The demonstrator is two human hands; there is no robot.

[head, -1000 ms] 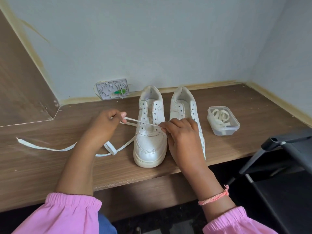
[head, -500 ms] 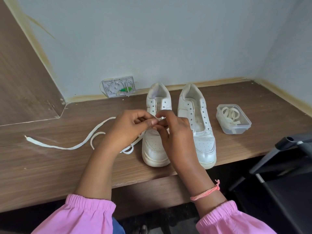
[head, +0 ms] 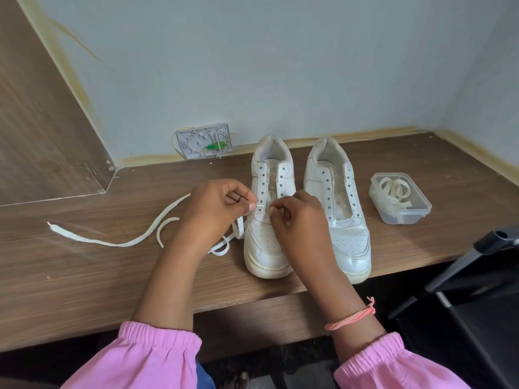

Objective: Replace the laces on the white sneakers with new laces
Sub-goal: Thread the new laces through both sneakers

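The wooden desk spans the view, bounded by a wall at the back and a side wall at the right. Its front edge runs just below the sneaker toes. Bare surface lies to the left of the lace and between the sneakers and the container.

Two white sneakers stand side by side, toes toward the person: the left sneaker and the right sneaker. The toe of each reaches the front edge.

A clear plastic container, lidless, stands right of the right sneaker, apart from it. It holds coiled white laces.

A loose white lace trails left across the desk from the left sneaker.

The left hand and right hand, fingers curled, each pinch the lace at the lower eyelets of the left sneaker.

Compared with half a second earlier, the hands sit slightly apart rather than touching.
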